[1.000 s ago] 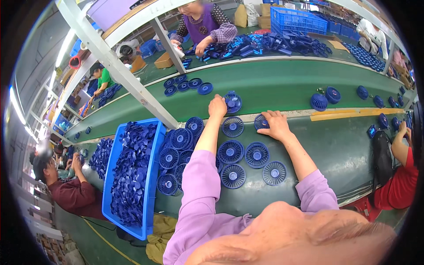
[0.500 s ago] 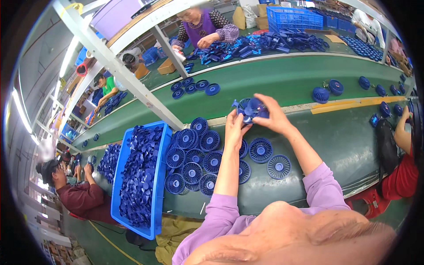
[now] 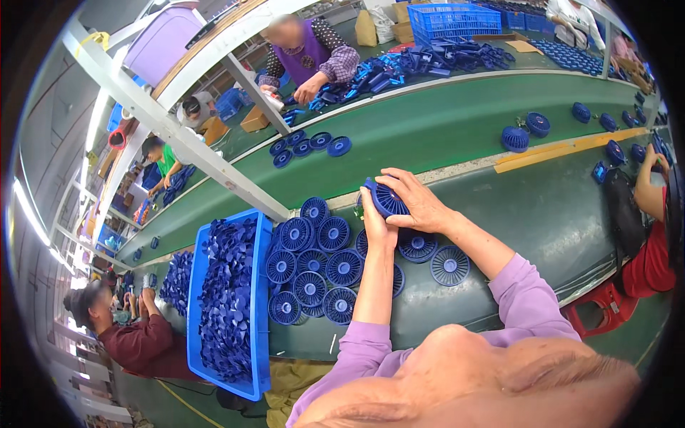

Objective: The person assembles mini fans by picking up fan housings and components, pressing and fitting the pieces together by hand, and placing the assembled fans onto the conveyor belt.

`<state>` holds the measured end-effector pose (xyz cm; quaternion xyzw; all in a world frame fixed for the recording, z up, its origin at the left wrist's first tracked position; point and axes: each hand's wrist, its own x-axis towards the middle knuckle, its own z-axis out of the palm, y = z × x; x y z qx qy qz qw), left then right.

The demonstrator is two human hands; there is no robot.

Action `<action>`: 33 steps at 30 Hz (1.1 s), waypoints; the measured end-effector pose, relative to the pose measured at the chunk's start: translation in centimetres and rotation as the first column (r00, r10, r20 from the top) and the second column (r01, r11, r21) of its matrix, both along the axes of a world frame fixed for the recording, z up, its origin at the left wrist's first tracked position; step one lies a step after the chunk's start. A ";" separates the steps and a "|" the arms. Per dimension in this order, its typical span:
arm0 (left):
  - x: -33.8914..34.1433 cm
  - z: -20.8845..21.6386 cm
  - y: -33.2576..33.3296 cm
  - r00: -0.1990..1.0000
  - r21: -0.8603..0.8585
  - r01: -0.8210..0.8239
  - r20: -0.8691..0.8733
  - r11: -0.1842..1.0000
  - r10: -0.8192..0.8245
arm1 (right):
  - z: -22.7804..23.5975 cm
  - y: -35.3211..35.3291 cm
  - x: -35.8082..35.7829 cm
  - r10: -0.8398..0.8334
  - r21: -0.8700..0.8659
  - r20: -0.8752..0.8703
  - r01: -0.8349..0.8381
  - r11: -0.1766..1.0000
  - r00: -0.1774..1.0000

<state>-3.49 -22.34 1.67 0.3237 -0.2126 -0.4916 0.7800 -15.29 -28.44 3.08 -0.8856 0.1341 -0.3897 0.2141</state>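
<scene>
Above the dark green worktable, both hands hold a round dark blue fan head (image 3: 390,200) with its slotted side showing. My left hand (image 3: 377,227) supports it from below and the left. My right hand (image 3: 419,203) wraps over its top and right side, thumb below. The inside of the fan head is hidden. A pile of round blue fan grilles (image 3: 311,261) lies left of my forearms, and one loose grille (image 3: 449,265) lies to the right. Further left stands a light blue bin (image 3: 260,314) full of dark blue fan blades (image 3: 230,299).
A green conveyor belt (image 3: 442,128) runs behind the worktable, carrying several round blue fan parts (image 3: 302,147) and fan heads (image 3: 515,139). A pale metal post (image 3: 182,139) rises at the left. Co-workers sit left, right and across the belt.
Blades showed in the fan head half a second ago; now its slotted side shows. My right hand has closed over it, and both hands sit slightly lower and further left in view.
</scene>
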 end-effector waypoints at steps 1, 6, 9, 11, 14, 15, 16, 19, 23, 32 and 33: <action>-0.2 0.1 0.0 0.999 -0.037 -0.027 0.031 0.999 0.028 | -0.3 -0.1 0.1 0.039 0.014 0.049 -0.040 0.999 0.998; -1.2 1.1 0.9 0.564 -0.287 -0.401 0.671 0.870 0.481 | -0.8 2.0 2.4 0.160 0.424 0.371 -0.320 0.847 0.915; -1.6 1.0 0.7 0.290 -0.454 -0.420 0.753 0.785 0.591 | -0.3 2.2 1.7 0.202 0.495 0.476 -0.451 0.742 0.856; -1.7 2.0 1.3 -0.082 -0.597 -0.359 0.786 0.717 0.613 | -0.2 2.3 1.5 0.179 0.659 0.497 -0.503 0.559 0.849; -1.7 2.2 1.2 0.008 -0.564 -0.350 0.797 0.748 0.604 | -0.2 2.1 1.3 0.152 0.633 0.440 -0.426 0.646 0.885; -1.4 2.0 1.0 0.117 -0.535 -0.342 0.792 0.773 0.600 | -0.2 1.9 1.4 0.157 0.584 0.388 -0.374 0.721 0.908; -1.3 1.9 1.0 0.210 -0.465 -0.345 0.808 0.815 0.550 | -0.2 1.8 1.6 0.158 0.581 0.384 -0.371 0.724 0.910; -1.5 1.8 0.9 0.749 -0.225 -0.302 0.545 0.926 0.377 | 0.1 2.3 1.2 0.039 0.328 0.268 -0.130 0.936 0.963; -1.6 2.1 1.4 0.836 -0.199 -0.236 0.457 0.951 0.303 | -0.2 2.1 1.3 0.051 0.177 0.278 -0.104 0.979 0.959; -2.8 0.9 0.7 0.166 -0.462 -0.414 0.809 0.785 0.563 | -3.6 1.0 3.2 0.186 0.568 0.533 -0.512 0.644 0.825; -2.9 1.2 0.9 0.171 -0.445 -0.394 0.824 0.805 0.540 | -3.5 0.8 3.2 0.139 0.499 0.495 -0.411 0.763 0.858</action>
